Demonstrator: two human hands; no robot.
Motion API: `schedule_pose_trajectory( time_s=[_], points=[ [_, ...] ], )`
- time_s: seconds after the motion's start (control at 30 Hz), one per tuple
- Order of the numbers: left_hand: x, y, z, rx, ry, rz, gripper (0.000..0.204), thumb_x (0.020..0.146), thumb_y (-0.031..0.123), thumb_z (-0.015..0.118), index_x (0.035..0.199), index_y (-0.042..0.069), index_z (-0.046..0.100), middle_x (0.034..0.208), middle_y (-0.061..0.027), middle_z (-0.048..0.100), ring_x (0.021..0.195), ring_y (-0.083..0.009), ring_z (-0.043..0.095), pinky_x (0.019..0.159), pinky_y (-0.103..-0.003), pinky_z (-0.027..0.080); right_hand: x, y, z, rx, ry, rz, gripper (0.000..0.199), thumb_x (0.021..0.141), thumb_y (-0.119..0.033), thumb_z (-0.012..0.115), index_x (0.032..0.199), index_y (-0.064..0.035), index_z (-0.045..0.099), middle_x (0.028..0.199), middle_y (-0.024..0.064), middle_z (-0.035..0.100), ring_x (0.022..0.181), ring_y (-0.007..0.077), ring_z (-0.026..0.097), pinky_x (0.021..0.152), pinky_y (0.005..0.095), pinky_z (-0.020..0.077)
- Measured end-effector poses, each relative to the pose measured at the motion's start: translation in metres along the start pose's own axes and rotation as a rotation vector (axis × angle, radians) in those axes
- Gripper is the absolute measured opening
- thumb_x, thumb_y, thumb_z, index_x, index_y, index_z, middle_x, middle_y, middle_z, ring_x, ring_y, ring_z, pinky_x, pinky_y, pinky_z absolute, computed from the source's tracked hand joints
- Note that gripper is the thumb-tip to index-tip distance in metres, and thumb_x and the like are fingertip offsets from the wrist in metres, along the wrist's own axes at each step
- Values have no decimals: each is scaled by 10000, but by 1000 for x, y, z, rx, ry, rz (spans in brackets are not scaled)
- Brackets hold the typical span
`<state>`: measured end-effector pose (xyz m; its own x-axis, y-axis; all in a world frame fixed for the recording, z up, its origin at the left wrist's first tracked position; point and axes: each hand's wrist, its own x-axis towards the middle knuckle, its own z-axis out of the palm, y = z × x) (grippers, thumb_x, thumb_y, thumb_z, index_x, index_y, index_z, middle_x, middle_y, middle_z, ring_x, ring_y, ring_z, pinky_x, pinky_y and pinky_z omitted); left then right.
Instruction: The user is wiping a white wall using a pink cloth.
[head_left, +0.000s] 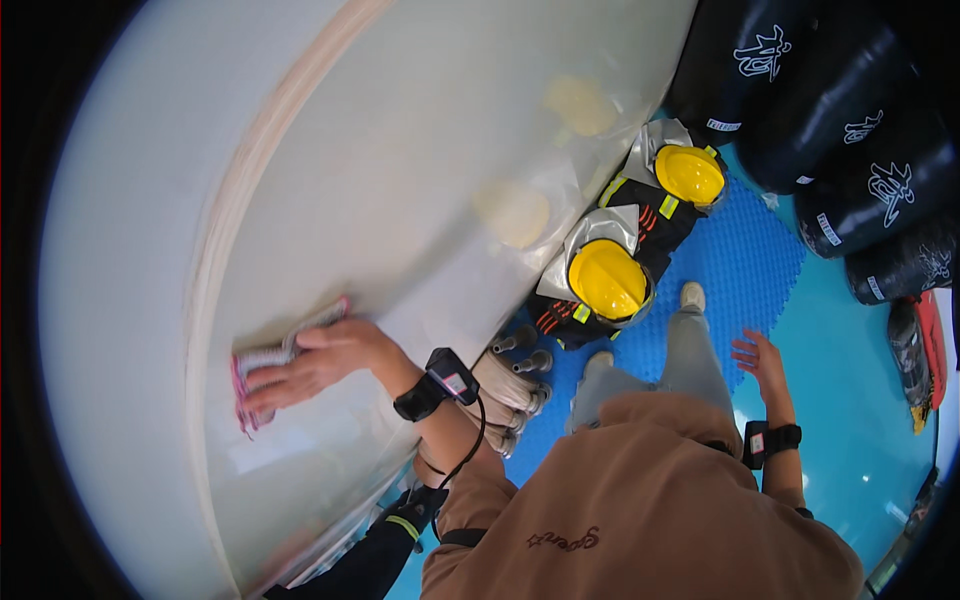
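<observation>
My left hand (330, 362) presses a grey cloth with pink edges (262, 356) against the glossy pale wall (400, 190) on the left. Part of the cloth is hidden under the palm, and its ends stick out above the hand and past the fingertips. The left arm reaches out sideways, with a black device strapped at the wrist. My right hand (762, 365) hangs free above the turquoise floor at the right, fingers apart and holding nothing. A similar black device is strapped to that wrist.
Two yellow helmets (608, 280) rest on dark gear along the wall's foot, beside rolled pale hoses (500, 390). I stand by a blue textured mat (700, 270). Large black punching bags (830, 90) line the far right. Dark clothing with a reflective band (385, 540) shows at lower left.
</observation>
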<state>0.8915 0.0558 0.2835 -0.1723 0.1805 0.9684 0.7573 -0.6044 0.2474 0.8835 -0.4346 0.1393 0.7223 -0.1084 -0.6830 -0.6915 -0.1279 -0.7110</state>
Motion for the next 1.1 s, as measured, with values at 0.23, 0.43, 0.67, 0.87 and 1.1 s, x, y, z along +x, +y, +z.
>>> schedule_pose_trajectory(
  time_s=[0.23,0.43,0.67,0.87,1.1],
  points=[
    [-14,151,35,17,15,72,531,825,362,217,1254,49,201,1292,-215,130,1184,-376,148,932,-475,131,79,-8,-73,104,14,109,464,804,-379,349,1109,-35,414,951,123,547,772,195,540,665,288,407],
    [-42,288,63,56,-7,156,508,812,317,239,1245,52,232,1289,-210,153,1186,-367,157,935,-468,140,164,-75,-150,113,-42,119,465,803,-382,363,1112,-39,408,969,117,542,791,194,538,677,294,401],
    [-72,417,86,-61,-160,119,564,744,259,389,1249,69,226,1297,-203,131,1183,-381,148,929,-504,119,237,-148,-251,50,37,51,457,804,-371,359,1120,-44,408,983,126,535,840,210,526,733,312,390],
    [-84,498,95,-216,-336,540,469,724,278,468,1166,138,398,1262,-120,282,1163,-293,253,937,-448,166,275,-164,-270,74,-55,62,482,797,-386,365,1144,-51,383,1021,121,516,875,211,508,772,331,365],
    [-76,485,89,-245,-419,583,450,742,293,458,1169,167,396,1260,-97,291,1149,-269,281,934,-430,189,267,-160,-268,-36,-76,73,475,807,-387,343,1131,-42,394,984,120,536,800,191,536,693,315,398]
  ],
)
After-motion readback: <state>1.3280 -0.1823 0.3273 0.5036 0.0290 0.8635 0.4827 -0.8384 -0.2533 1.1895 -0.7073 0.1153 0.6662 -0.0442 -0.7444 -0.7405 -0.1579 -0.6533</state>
